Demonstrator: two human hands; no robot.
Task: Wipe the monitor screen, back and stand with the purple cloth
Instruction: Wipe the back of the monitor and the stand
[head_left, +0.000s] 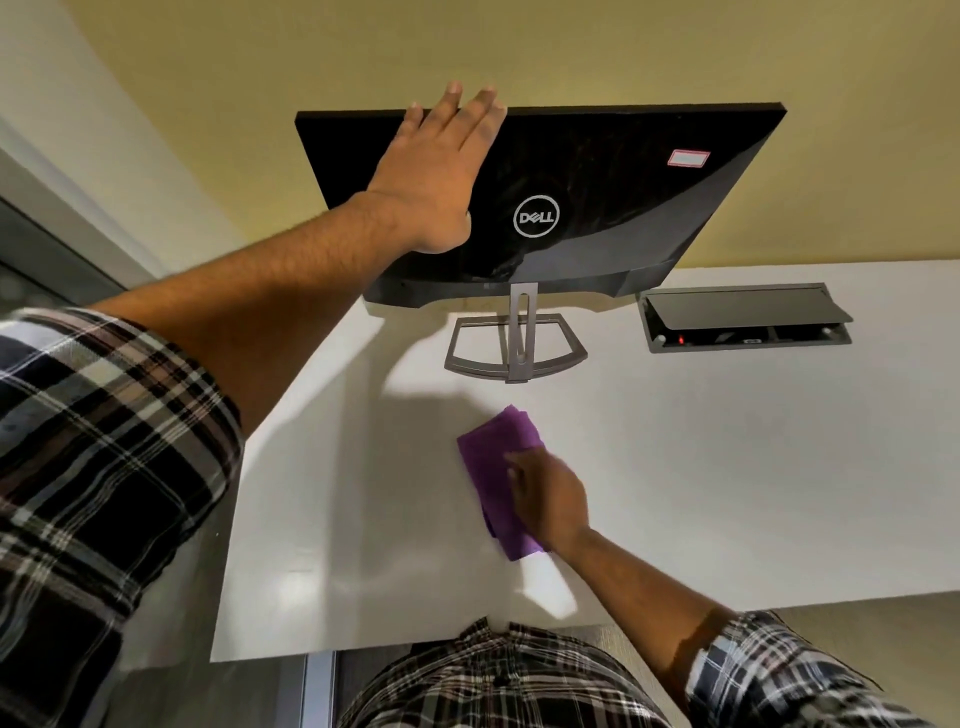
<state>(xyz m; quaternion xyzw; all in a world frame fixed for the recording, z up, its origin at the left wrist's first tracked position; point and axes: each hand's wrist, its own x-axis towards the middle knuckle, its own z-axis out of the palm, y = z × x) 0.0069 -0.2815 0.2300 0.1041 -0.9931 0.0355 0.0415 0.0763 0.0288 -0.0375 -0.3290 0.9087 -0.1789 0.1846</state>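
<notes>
A black monitor (597, 208) stands on the white desk with its glossy back, logo and a small sticker facing me. Its grey stand (517, 345) rests on the desk below it. My left hand (436, 171) lies flat against the back's upper left, fingers spread and reaching over the top edge. The purple cloth (493, 467) lies folded on the desk in front of the stand. My right hand (550, 499) rests on the cloth's right side, fingers on the fabric, pressing or gripping it. The screen side is hidden.
A recessed grey cable box (748, 322) with its lid raised sits in the white desk (727, 467) to the right of the stand. A yellow wall (571, 47) rises behind the monitor. The desk's near edge is at my waist.
</notes>
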